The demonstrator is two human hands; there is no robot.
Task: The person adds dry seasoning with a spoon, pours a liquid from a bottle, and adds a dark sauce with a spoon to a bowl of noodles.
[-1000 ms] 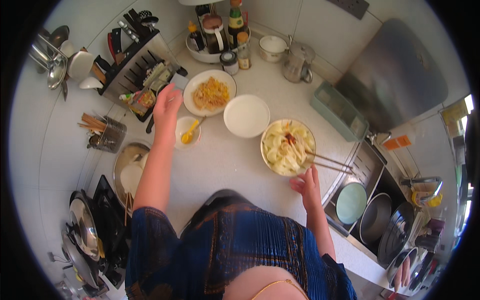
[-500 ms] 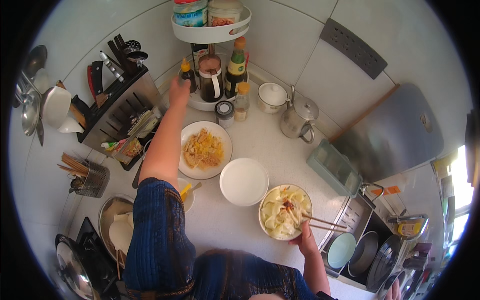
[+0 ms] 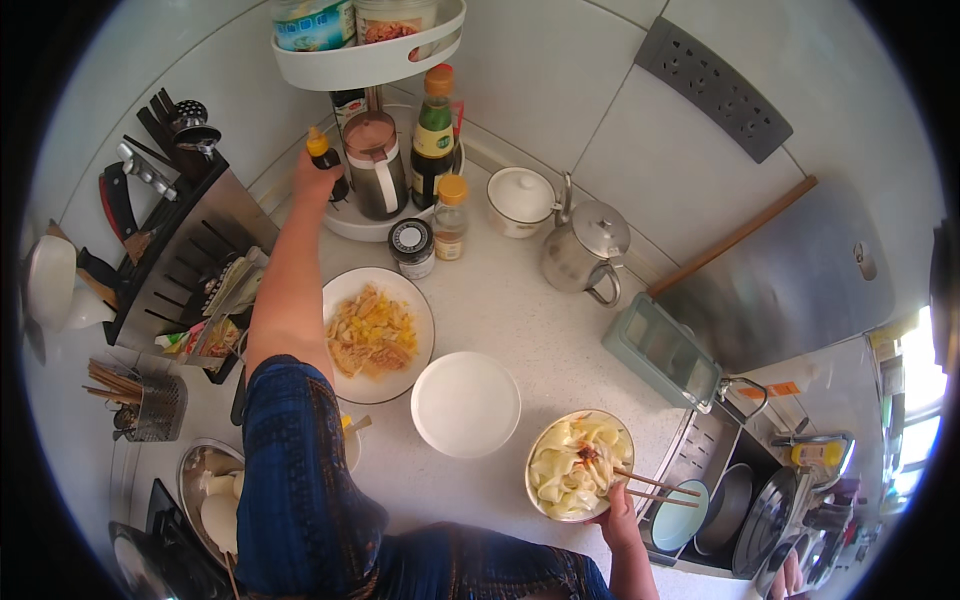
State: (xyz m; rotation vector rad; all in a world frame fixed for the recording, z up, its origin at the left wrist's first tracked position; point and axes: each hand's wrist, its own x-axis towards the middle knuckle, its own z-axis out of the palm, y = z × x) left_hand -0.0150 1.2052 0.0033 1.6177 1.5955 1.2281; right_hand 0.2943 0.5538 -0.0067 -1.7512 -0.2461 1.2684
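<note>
My left arm reaches to the far left, where my left hand (image 3: 316,180) is closed round a small dark bottle with a yellow cap (image 3: 319,145) at the edge of the white two-tier rack (image 3: 360,228). The bottle leans slightly; its lower part is partly hidden by my fingers. My right hand (image 3: 617,512) grips the rim of a bowl (image 3: 533,497) near the front right. Wide pale noodles (image 3: 568,468) with a reddish-brown topping fill it. A pair of chopsticks (image 3: 655,483) rests in the bowl, sticking out rightward above my fingers.
An empty white plate (image 3: 466,405) lies left of the bowl, beside a plate of yellow-and-brown food (image 3: 421,340). A black-lidded jar (image 3: 412,250), a yellow-capped bottle (image 3: 451,222), a lidded white pot (image 3: 521,200) and a steel kettle (image 3: 585,245) stand behind. The sink (image 3: 730,440) is at right.
My left hand has closed round the small dark bottle, which now tilts. The bowl in my right hand sits slightly lower in view. The whole view has shifted.
</note>
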